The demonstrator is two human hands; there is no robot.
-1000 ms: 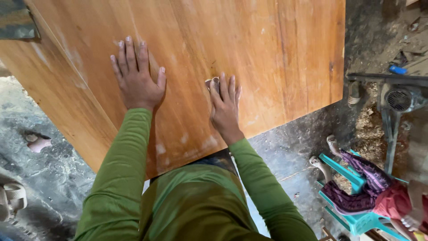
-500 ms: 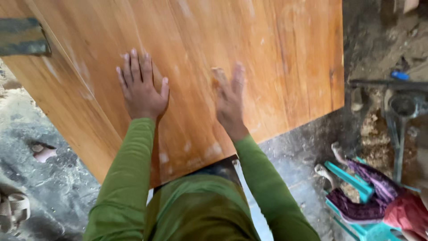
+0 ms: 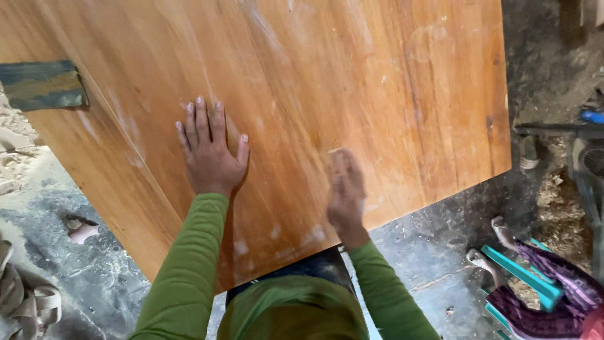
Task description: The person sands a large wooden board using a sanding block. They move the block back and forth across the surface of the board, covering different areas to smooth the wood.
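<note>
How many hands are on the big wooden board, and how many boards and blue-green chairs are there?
Hands: 2 (left hand, right hand)
Board: 1
Chair: 1
Total: 4

Both hands lay on the wooden panel (image 3: 352, 75): left hand (image 3: 209, 151) flat, left of the right hand (image 3: 345, 192). A plastic stool (image 3: 525, 274) stood on the floor to the right.
</note>
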